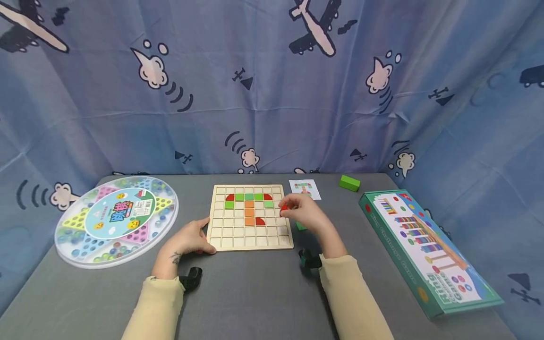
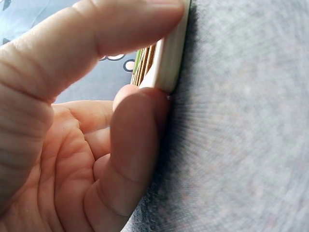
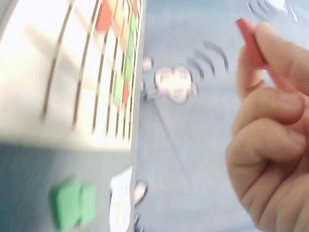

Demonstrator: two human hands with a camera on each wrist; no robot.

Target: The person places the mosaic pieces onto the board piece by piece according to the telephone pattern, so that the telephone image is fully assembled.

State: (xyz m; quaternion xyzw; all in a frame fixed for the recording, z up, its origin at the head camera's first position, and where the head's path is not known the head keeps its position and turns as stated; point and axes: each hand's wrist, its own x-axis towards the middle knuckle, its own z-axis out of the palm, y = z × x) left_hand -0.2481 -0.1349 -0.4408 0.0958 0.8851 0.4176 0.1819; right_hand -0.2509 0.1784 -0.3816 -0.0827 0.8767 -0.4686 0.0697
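Note:
A wooden grid board (image 1: 231,241) lies on the grey table, with green, orange and red tiles set in its cells. Two red quarter-round tiles sit at the ends of the top green row, and another red tile (image 1: 259,221) is beside the lowest orange one. My left hand (image 1: 187,238) holds the board's near left corner between thumb and fingers. Above the board's right edge, my right hand (image 1: 307,213) pinches a small red tile (image 3: 251,43) between thumb and forefinger, raised off the board. Green pieces (image 3: 72,203) lie beside the board, partly hidden by this hand in the head view.
A printed pattern card (image 1: 312,188) lies behind the right hand, with a green block (image 1: 349,182) farther right. On the left is a round marble game board (image 1: 170,226). A ring game box (image 1: 425,250) stands along the right side. A patterned curtain (image 1: 272,94) hangs behind the table.

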